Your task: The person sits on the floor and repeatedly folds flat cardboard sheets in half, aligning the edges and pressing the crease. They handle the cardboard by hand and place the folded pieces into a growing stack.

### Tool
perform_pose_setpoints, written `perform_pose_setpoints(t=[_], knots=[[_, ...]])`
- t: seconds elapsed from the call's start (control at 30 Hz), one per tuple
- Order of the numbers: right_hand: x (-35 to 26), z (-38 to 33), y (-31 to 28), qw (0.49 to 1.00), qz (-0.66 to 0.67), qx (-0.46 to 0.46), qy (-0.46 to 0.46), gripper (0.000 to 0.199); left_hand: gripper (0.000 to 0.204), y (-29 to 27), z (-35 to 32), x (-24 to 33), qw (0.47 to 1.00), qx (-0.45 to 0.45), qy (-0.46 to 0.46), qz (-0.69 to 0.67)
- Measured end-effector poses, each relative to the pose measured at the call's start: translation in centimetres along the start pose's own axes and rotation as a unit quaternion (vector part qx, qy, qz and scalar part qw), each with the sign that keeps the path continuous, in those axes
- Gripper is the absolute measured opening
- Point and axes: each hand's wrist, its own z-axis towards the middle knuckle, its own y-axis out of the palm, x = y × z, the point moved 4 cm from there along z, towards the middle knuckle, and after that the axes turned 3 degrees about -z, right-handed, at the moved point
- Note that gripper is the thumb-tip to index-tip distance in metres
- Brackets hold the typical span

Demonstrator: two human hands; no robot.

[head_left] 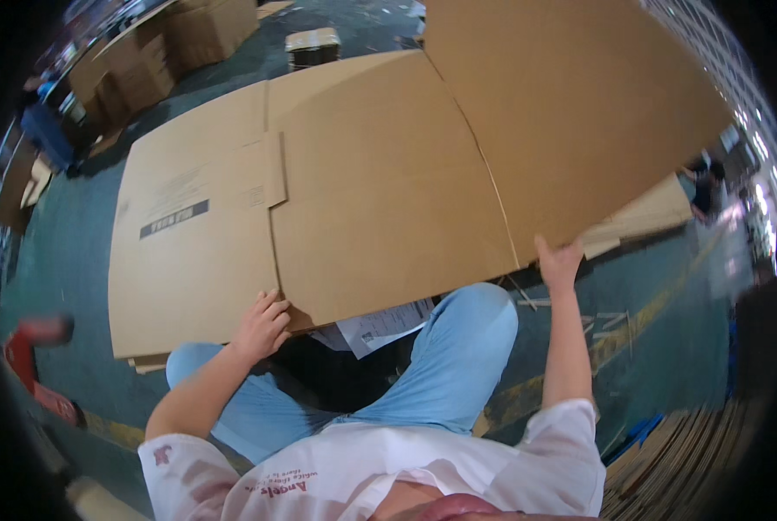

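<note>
A large flattened cardboard box [380, 191] spreads out in front of me above my knees, with crease lines between its panels. Its left panel [193, 269] bears dark print; the right panel [579, 113] is tilted up along its crease. At the near edge, by the slot between the left and middle panels, my left hand [265, 328] grips the cardboard with bent fingers. My right hand [560, 262] pinches the near edge of the raised panel, thumb on top and the other fingers mostly hidden beneath.
Printed papers [384, 328] lie below the near edge, between my knees. More flat cardboard [640, 213] shows at the right, and a stack of cardboard [675, 460] at the lower right. A red metal object [36, 373] stands at the left. A taped box [313, 48] and large cartons are farther off.
</note>
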Motion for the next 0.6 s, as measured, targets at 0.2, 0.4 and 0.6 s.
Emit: perform_pose_setpoints(t=[0.2, 0.4, 0.6], knots=[[-7.2, -0.3, 1.9, 0.975, -0.163, -0.146, -0.039, 0.038, 0.033, 1.5, 0.7, -0.1, 0.998, 0.035, 0.046, 0.005], [-24.8, 2.8, 8.9, 0.969, 0.003, -0.152, -0.194, 0.048, 0.029, 1.7, -1.1, -1.0, 1.000, -0.003, -0.016, 0.018], [-26.7, -9.1, 18.4, 0.869, -0.126, -0.272, -0.392, 0.046, 0.033, 1.5, -0.3, -0.7, 0.999, 0.036, 0.016, -0.021]])
